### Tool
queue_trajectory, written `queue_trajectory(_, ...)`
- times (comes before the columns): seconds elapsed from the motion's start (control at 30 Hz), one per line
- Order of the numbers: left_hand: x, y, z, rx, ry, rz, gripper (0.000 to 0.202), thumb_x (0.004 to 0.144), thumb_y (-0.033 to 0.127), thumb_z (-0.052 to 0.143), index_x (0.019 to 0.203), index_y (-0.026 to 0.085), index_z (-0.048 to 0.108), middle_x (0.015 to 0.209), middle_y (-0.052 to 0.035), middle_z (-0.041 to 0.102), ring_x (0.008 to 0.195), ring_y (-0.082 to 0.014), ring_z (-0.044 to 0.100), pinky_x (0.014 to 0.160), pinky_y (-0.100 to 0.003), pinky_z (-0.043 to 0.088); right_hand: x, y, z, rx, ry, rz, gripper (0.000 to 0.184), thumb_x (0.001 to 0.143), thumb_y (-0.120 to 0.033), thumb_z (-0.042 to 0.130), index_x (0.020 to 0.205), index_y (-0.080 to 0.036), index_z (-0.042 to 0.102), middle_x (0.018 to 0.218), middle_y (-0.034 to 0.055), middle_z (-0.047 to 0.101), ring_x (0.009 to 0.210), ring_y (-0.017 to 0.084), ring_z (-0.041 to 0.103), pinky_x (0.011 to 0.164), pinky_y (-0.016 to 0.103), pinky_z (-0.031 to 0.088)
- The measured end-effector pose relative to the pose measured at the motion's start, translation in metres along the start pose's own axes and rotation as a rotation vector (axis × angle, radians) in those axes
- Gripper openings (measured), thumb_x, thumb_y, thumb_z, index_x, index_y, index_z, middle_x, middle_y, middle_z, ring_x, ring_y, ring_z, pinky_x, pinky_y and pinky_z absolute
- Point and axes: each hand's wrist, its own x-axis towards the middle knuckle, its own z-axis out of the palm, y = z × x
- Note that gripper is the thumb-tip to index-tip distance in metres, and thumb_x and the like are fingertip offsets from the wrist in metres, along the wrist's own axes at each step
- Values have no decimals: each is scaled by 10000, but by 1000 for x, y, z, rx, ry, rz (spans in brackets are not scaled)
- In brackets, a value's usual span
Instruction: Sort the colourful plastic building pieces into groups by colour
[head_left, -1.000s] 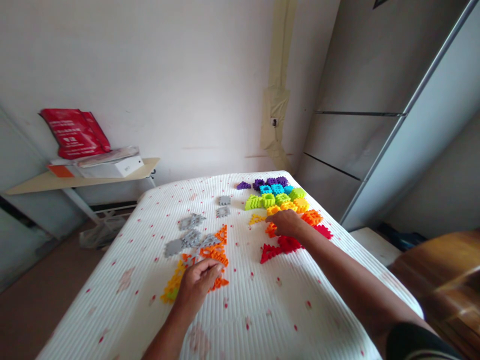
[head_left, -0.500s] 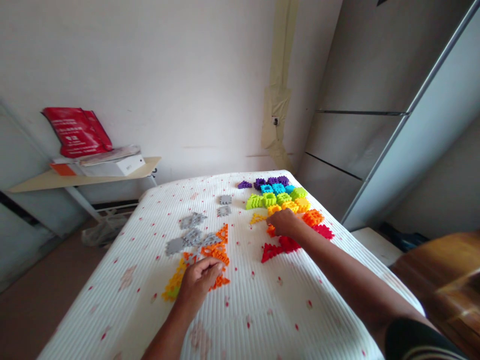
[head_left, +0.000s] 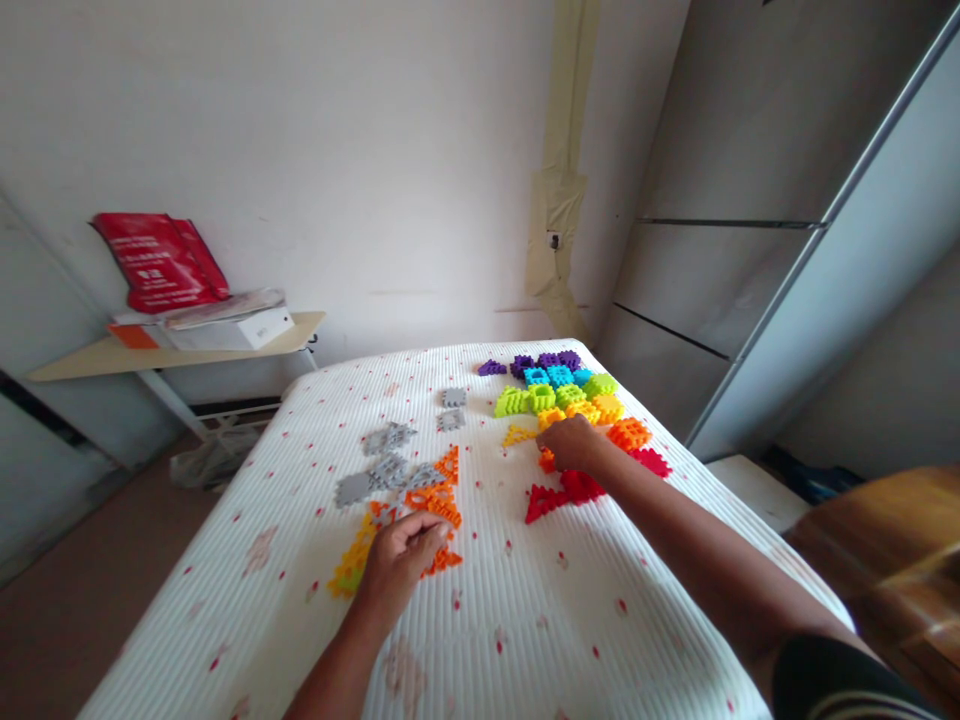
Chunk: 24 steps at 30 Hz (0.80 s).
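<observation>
Little has moved since the last frame: my view drifts slightly, and both of the operator's hands keep their places over a white ribbed bed mattress (head_left: 225, 610). Left hand (head_left: 397, 565) lies on orange triangular plastic pieces (head_left: 433, 497), its fingers (head_left: 416, 530) curled and pressed together; whether they pinch anything I cannot tell. Right hand (head_left: 571, 445) sits just above red triangular plastic pieces (head_left: 559, 495), its fingers (head_left: 551, 435) bent down beside a small orange plastic piece (head_left: 548, 461); any pinch is hidden. Grey plastic pieces (head_left: 386, 470) lie left of centre, and yellow plastic pieces (head_left: 351, 562) sit by the left hand. Purple, cyan, lime and orange square pieces (head_left: 559, 395) form a band at the far end. Grouping by colour looks deliberate, probably to keep each shade separate and within reach.
</observation>
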Motion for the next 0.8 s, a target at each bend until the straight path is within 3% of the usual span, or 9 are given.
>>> queue_trajectory(0.3, -5, 13, 2, -2, 26, -12, 291, 702, 411, 567, 673, 130, 640, 526, 25, 479, 476, -86, 389, 453, -210, 324, -8, -1, -6, 44, 40, 37, 351, 712, -274, 659, 1062, -254, 640, 1055, 92, 661, 953, 280, 622, 746, 379, 468)
queue_trajectory(0.43, -4, 10, -4, 17, 99, 56, 292, 707, 416, 577, 684, 134, 645, 547, 14, 519, 510, -105, 452, 490, -216, 378, -21, -11, -20, 38, 143, 78, 322, 772, -316, 607, 1071, -199, 620, 989, 132, 669, 914, 297, 630, 747, 411, 456)
queue_trajectory(0.53, -2, 6, -14, 34, 213, 66, 314, 703, 441, 589, 732, 136, 657, 540, 18, 527, 512, -112, 477, 496, -214, 393, -25, -26, -27, 31, 270, 55, 233, 812, -242, 553, 1026, -177, 617, 912, 136, 672, 863, 274, 641, 735, 391, 453)
queue_trajectory(0.63, -1, 7, -21, 71, 311, 62, 328, 695, 458, 591, 743, 140, 659, 554, 12, 551, 524, -121, 499, 498, -212, 402, -16, -47, -26, 64, 317, -37, 205, 843, -144, 464, 972, -170, 621, 903, 120, 665, 831, 242, 642, 680, 337, 470)
queue_trajectory(0.8, 1, 7, -25, 162, 352, 97, 312, 691, 458, 583, 703, 155, 655, 573, 5, 574, 556, -137, 522, 525, -221, 424, 15, -90, -19, 133, 369, -186, 259, 842, -51, 412, 996, -167, 584, 972, 103, 637, 862, 202, 621, 662, 288, 489)
